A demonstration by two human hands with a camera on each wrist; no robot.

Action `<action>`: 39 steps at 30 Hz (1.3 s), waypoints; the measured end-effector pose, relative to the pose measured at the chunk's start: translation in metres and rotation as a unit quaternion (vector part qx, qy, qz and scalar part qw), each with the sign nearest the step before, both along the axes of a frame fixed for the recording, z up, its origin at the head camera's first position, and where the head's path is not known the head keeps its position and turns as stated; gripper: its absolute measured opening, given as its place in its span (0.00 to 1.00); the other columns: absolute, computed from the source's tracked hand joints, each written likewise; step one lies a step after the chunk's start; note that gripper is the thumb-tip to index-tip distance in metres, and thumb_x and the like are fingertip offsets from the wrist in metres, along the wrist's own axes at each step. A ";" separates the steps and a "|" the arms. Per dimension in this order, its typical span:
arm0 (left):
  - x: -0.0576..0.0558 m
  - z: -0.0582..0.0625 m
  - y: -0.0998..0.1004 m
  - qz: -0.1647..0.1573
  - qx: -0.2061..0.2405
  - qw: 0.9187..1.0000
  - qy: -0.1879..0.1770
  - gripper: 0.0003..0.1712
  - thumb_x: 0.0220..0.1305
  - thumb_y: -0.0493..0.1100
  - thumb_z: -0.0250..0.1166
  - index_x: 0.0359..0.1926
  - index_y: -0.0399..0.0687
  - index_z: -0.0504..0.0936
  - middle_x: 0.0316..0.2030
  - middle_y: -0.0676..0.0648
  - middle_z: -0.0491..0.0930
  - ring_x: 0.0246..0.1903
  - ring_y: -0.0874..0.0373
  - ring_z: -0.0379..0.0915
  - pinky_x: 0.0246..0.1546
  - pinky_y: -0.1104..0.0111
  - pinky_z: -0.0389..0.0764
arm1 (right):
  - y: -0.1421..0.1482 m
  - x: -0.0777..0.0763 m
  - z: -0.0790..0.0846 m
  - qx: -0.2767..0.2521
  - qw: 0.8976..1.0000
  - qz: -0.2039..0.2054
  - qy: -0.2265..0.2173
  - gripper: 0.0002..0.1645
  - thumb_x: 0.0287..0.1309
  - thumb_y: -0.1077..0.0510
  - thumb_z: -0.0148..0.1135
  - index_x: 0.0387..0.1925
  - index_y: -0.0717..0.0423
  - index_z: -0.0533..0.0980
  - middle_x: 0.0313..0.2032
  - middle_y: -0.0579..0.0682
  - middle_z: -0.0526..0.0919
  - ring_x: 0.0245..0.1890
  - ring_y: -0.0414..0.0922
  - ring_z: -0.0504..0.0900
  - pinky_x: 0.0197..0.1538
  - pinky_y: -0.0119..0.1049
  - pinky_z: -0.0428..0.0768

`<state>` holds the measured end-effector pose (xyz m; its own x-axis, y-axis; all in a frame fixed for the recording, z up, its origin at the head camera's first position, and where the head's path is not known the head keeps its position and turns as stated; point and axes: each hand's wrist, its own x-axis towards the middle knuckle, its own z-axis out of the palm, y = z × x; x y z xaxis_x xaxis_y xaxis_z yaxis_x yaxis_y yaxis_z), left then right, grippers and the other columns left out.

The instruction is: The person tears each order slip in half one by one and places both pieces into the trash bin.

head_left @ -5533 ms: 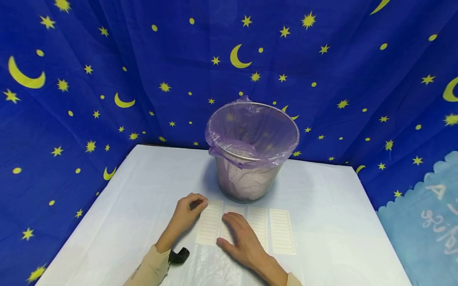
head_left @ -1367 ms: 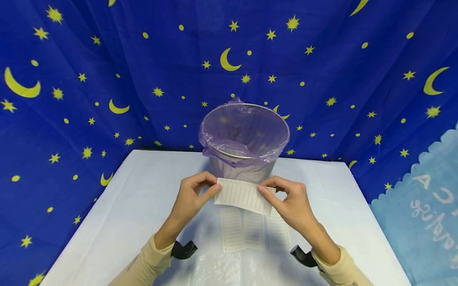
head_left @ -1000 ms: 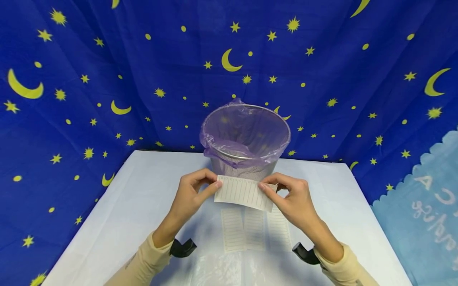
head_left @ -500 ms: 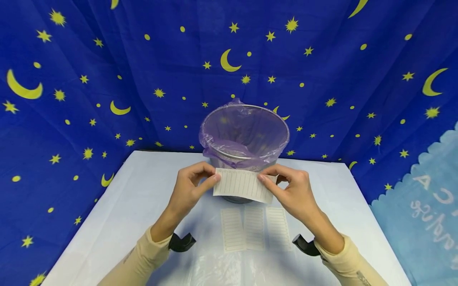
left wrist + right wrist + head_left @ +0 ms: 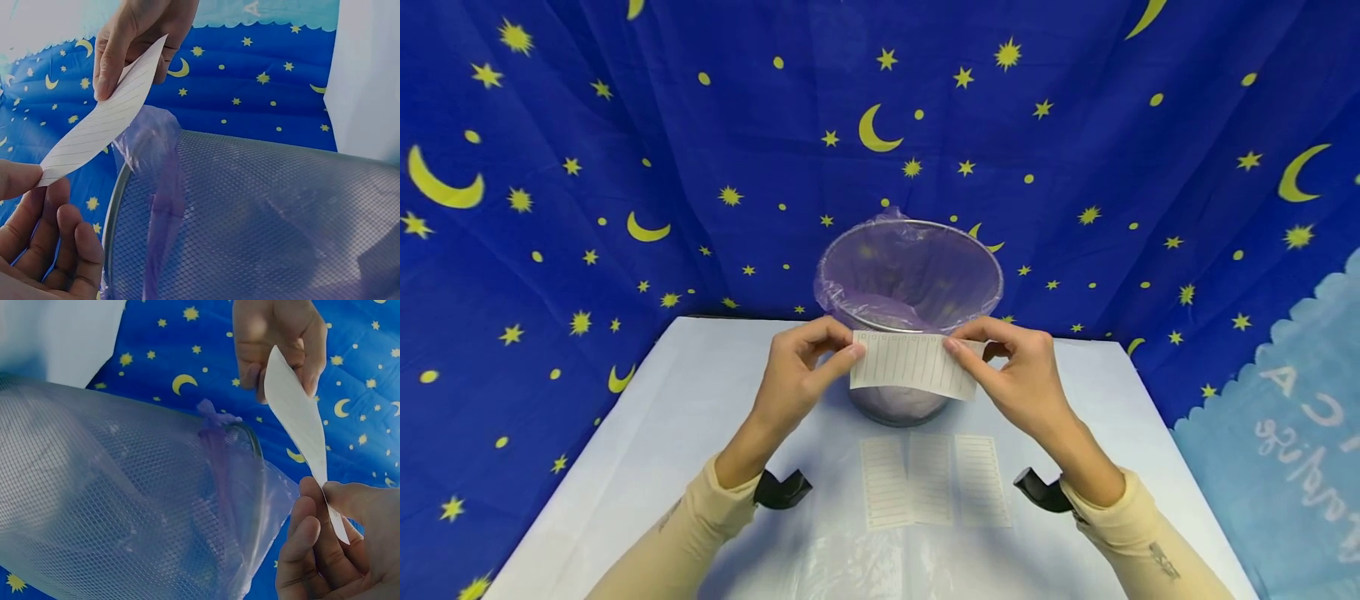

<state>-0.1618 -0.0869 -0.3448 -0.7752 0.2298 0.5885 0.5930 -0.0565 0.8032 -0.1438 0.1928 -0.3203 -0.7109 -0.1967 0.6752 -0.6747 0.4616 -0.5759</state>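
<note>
Between both hands a lined paper slip (image 5: 910, 365) is held sideways, slightly bowed, in front of the bin. My left hand (image 5: 805, 371) pinches its left end between thumb and fingers. My right hand (image 5: 1011, 375) pinches it near the right end, with a short corner sticking out past the fingers. The left wrist view shows the ruled face of the slip (image 5: 103, 128); the right wrist view shows its plain back (image 5: 297, 415). Behind it stands a mesh wastebasket (image 5: 898, 408) lined with a purple plastic bag (image 5: 842, 300). The slip overlaps the bin's front rim in the head view.
Three more lined slips (image 5: 887, 483) lie side by side on the white tabletop (image 5: 700, 400), in front of the bin. Clear plastic film (image 5: 857, 567) lies nearer the front. A blue star-patterned curtain (image 5: 760, 125) closes off the back and sides.
Earlier the slip lay on the table with the others, under the hands. Both hands now hold it up and have lifted it steadily higher, level with the bin's front rim in view.
</note>
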 end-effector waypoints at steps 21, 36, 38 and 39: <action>-0.020 0.030 0.004 0.019 0.007 0.999 0.036 0.03 0.67 0.31 0.70 0.34 0.35 0.85 0.31 0.45 0.81 0.34 0.54 0.77 0.43 0.68 0.81 | -0.004 -0.022 0.034 -0.006 1.000 -0.005 0.004 0.02 0.65 0.61 0.73 0.35 0.54 0.89 0.32 0.46 0.91 0.28 0.36 0.84 0.31 0.26 0.81; -0.042 0.042 0.009 0.053 0.004 0.998 0.036 0.05 0.67 0.33 0.71 0.33 0.35 0.85 0.30 0.48 0.82 0.32 0.55 0.77 0.39 0.70 0.80 | 0.000 -0.040 0.047 -0.002 1.000 -0.031 0.001 0.06 0.66 0.56 0.74 0.36 0.55 0.89 0.33 0.47 0.91 0.27 0.37 0.81 0.30 0.25 0.79; -0.044 0.045 0.010 0.061 -0.004 0.998 0.035 0.05 0.67 0.34 0.71 0.33 0.35 0.86 0.30 0.48 0.82 0.32 0.55 0.77 0.39 0.69 0.80 | 0.000 -0.043 0.049 -0.003 0.999 -0.035 -0.003 0.06 0.66 0.56 0.74 0.36 0.55 0.89 0.33 0.47 0.91 0.27 0.38 0.81 0.30 0.25 0.79; -0.045 0.046 0.010 0.064 -0.008 0.997 0.033 0.05 0.67 0.34 0.71 0.33 0.36 0.86 0.30 0.48 0.82 0.32 0.55 0.77 0.39 0.69 0.80 | 0.000 -0.045 0.050 -0.003 0.999 -0.037 -0.006 0.06 0.66 0.56 0.74 0.36 0.55 0.89 0.33 0.48 0.91 0.27 0.38 0.82 0.30 0.25 0.79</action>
